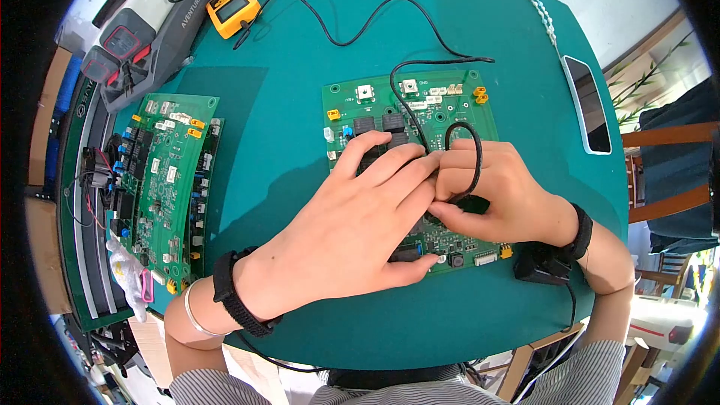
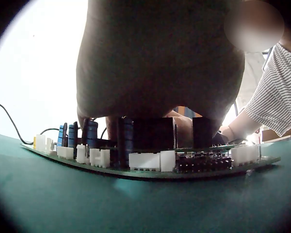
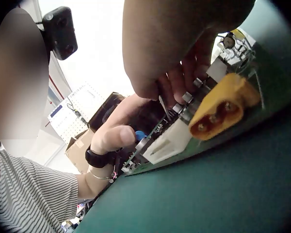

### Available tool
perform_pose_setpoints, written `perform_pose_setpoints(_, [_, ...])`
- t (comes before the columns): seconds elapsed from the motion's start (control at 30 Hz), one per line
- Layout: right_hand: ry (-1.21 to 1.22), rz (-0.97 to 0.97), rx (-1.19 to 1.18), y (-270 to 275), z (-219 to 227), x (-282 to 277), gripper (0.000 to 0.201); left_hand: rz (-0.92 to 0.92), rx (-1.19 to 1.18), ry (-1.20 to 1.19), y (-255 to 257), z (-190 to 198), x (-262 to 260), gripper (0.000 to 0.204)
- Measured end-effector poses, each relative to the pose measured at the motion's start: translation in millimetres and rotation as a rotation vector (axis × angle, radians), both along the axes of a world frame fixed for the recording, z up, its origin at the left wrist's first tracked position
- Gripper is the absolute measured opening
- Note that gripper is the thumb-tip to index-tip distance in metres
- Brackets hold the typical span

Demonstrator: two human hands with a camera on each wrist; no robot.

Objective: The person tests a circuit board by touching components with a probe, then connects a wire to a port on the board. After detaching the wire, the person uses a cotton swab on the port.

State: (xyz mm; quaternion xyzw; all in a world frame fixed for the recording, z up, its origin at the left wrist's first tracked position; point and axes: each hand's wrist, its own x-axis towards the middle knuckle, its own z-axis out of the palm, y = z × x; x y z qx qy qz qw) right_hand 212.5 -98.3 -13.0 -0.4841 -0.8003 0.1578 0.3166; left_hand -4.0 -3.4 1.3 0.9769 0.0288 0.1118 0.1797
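A green circuit board (image 1: 466, 120) with relays, white connectors and yellow plugs lies on the table beneath both hands. My left hand (image 1: 349, 214) spreads over its middle, fingers extended and fingertips on the parts. Right beside it, my right hand (image 1: 499, 187) has its fingers curled round the end of a black cable (image 1: 397, 90), which loops up over the knuckles. A thin metal piece (image 3: 164, 107) shows below those fingers in the right wrist view; what it is I cannot tell. In the left wrist view the palm covers tall capacitors (image 2: 125, 141) along the board's edge.
The cable runs back to a yellow meter (image 1: 231, 9) at the far left. More circuit boards (image 1: 161, 195) stand stacked at the left, near a grey case (image 1: 176, 37). A phone (image 1: 587, 105) lies at the right, and a black adapter (image 1: 536, 266) sits by the right wrist.
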Motion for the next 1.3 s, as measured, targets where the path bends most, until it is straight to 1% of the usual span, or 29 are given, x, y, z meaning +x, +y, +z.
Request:
perform_pose_setpoints(0.37, [-0.008, 0.000, 0.003, -0.2, -0.7, 0.7, 0.016, -0.001, 0.011, 0.000, -0.1, -0.6, -0.1, 0.066])
perform_pose_setpoints(1.07, [0.052, -0.002, 0.032, -0.9, -4.9, -2.3, 0.017, 0.000, 0.010, 0.043, -0.5, 2.2, 1.0, 0.064])
perform_pose_setpoints(1.3, [0.056, 0.008, 0.034, -1.3, -6.7, -1.6, 0.018, -0.002, 0.014, 0.021, -0.3, 2.0, 0.8, 0.063])
